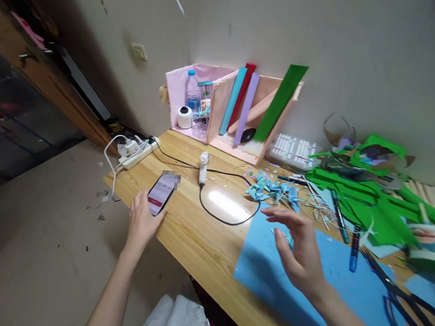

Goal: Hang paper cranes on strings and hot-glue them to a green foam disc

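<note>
My left hand [144, 217] is at the left edge of the wooden table, its fingers and thumb closed around the lower end of a phone [160, 194]. The phone's lit screen shows a timer and a red bar. Over a sheet of blue paper [269, 276] my right hand [300, 255] hovers with thumb and fingers apart, holding nothing. Crumpled light-blue paper pieces [271, 189] lie just beyond it. Between the hands and farther back is a small white device [203, 167], shaped like a glue gun, with a black cord. Large black-handled scissors [391, 287] lie on the right.
A power strip [139, 152] with plugs sits at the table's left corner. Against the wall stand a pink box [175, 98] with a bottle and an organizer [216, 103] holding coloured strips. Markers [293, 148], green paper scraps [370, 208] and a paper tub [431, 247] crowd the right.
</note>
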`<state>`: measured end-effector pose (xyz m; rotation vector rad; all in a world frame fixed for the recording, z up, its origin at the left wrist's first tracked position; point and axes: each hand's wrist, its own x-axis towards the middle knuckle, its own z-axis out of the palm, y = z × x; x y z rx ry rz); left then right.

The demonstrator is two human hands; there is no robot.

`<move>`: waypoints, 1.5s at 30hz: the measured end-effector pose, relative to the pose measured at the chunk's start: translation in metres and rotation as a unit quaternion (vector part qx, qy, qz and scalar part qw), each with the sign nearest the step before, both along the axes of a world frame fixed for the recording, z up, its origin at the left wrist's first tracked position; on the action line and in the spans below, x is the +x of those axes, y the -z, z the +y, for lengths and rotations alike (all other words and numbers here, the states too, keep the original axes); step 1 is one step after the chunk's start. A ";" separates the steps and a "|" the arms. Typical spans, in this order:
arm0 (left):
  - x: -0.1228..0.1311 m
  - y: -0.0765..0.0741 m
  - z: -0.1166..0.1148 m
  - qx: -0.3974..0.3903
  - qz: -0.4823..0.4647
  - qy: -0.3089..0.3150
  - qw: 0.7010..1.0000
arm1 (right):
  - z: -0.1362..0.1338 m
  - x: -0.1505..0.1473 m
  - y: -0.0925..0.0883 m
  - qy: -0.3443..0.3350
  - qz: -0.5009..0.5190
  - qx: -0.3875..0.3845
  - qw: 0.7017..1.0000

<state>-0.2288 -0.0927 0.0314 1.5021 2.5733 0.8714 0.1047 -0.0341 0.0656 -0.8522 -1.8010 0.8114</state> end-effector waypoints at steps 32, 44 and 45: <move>0.243 0.004 0.067 -0.198 -0.222 0.304 0.905 | 0.020 0.100 0.043 0.031 -0.200 -0.271 0.941; 0.244 0.011 0.074 -0.123 -0.263 0.306 0.907 | 0.027 0.106 0.050 0.049 -0.162 -0.292 0.941; 0.244 0.012 0.075 -0.121 -0.280 0.312 0.900 | 0.028 0.107 0.052 0.051 -0.153 -0.296 0.941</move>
